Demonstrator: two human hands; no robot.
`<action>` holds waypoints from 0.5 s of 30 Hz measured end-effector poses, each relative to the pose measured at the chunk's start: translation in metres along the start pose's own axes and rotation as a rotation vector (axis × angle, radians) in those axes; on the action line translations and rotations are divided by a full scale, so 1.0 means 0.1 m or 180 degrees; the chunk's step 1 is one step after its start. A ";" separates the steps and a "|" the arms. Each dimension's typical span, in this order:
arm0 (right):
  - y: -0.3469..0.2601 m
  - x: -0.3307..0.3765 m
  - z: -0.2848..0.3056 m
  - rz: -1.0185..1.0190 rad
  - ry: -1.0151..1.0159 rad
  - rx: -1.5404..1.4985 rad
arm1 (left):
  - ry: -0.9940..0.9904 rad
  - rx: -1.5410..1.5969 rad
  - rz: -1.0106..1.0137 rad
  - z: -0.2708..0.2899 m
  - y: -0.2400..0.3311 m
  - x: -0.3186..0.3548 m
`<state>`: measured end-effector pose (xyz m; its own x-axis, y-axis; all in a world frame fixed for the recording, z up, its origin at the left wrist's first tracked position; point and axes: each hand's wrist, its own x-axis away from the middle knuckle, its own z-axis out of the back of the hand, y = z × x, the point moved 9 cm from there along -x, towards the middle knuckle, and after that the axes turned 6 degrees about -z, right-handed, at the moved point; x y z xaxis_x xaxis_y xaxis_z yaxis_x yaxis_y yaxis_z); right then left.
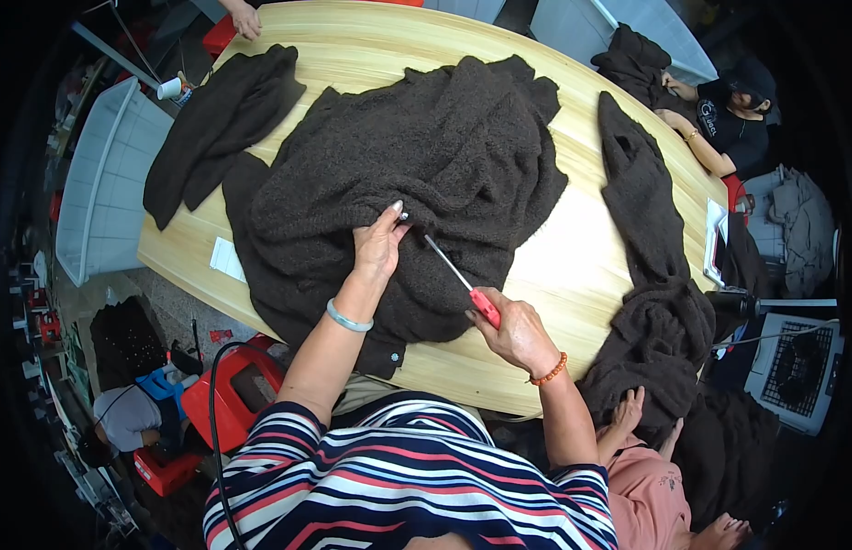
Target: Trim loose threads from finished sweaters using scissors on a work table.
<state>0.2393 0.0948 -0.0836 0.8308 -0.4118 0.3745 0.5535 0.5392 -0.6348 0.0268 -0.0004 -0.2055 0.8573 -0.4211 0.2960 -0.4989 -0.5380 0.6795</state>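
Note:
A dark brown knitted garment lies bunched across the middle of the table. My left hand is closed in a pinch on its fabric, with a small shiny button showing at the fingertips. My right hand grips the red handle of a thin-shafted tool that looks like a screwdriver. Its metal shaft points up and left toward the pinched spot; I cannot tell whether the tip touches the cloth. Another shiny button shows on the garment's near edge.
More dark knitwear lies at the table's left, and another piece along the right. A white paper slip rests near the left edge. Co-workers sit far right and near right, their hands on dark cloth. Pale bins flank the table.

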 end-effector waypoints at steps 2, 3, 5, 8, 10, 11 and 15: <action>-0.08 -0.02 0.00 -0.0011 -0.0086 0.0019 | -0.0037 0.0010 -0.0051 -0.04 0.09 0.05; -0.13 -0.03 -0.02 -0.0018 -0.0165 0.0048 | -0.0026 -0.0155 -0.0094 -0.03 0.13 0.07; -0.22 -0.06 -0.01 -0.0012 -0.0131 0.0060 | -0.0020 -0.0330 -0.0132 0.00 0.18 0.08; -0.33 -0.07 -0.03 0.0016 -0.0174 0.0186 | 0.0124 -0.0563 -0.0225 0.07 0.26 0.11; -0.36 -0.06 -0.06 0.0035 -0.0253 0.0294 | -0.0081 -0.0481 -0.0182 -0.02 0.27 0.17; -0.37 -0.05 -0.05 0.0063 -0.0243 0.0220 | -0.0078 -0.0487 -0.0180 -0.03 0.28 0.19; -0.41 -0.04 -0.06 0.0042 -0.0165 0.0173 | -0.0060 -0.0462 -0.0094 -0.08 0.30 0.28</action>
<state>0.2135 0.0699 -0.0633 0.8393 -0.3665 0.4016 0.5436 0.5840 -0.6029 0.0368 -0.0227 -0.1719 0.8682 -0.4210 0.2626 -0.4486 -0.4398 0.7780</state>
